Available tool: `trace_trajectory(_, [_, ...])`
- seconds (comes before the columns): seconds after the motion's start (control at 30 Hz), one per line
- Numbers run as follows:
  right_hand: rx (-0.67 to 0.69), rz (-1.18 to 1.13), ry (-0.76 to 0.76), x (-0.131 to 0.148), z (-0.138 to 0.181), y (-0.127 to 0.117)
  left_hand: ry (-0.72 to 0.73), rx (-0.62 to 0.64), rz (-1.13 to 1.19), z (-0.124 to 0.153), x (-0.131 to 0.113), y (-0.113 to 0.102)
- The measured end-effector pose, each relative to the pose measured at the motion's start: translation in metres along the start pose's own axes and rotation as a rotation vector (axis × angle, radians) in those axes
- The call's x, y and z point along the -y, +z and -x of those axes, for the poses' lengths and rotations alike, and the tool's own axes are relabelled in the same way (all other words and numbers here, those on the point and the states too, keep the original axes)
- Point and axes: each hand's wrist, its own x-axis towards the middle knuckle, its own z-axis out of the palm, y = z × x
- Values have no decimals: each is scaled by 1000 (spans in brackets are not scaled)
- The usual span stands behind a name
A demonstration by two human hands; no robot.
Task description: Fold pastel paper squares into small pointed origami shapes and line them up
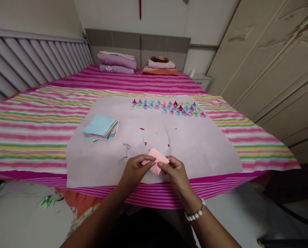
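Observation:
A pink folded paper (155, 155), diamond-shaped with a crease running toward its lower corner, is held between both hands above the front of a large pale sheet (99, 168). My left hand (137, 168) pinches its left side, thumb on top. On the right side, my right hand (176, 170) grips it with the thumb on the face and the fingers behind. A stack of coloured paper squares (101, 126), light blue on top, lies to the left. Rows of small folded paper pieces (171, 107) in many colours stand at the sheet's far edge.
Dark red scraps (145, 143) are scattered on the sheet just beyond my hands. The sheet lies on a bed with a striped cover (27, 127). Folded bedding (117, 62) sits by the headboard, a slatted rail (40, 57) at left, a wardrobe (267, 62) at right.

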Motion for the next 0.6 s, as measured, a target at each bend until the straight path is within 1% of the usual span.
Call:
trace_trajectory(0.07, [-29,-20,-13,0,0,-1,-4,22,6,1,0,0])
trace_trajectory(0.13, [-39,-34,-19,1,0,-1,-8,17,20,1,1,0])
trace_trajectory(0.27, [-23,-24,-48,1,0,-3,-26,3,43,1,2,0])
trace_trajectory(0.37, [-17,-12,-70,2,0,-3,-23,1,1,1,2,0])
trace_trajectory(0.47, [-3,-12,-81,3,0,-2,17,-2,-48,1,1,0])
trace_trajectory(0.6, [20,-44,-88,4,-2,-2,117,-9,-100,0,2,0])
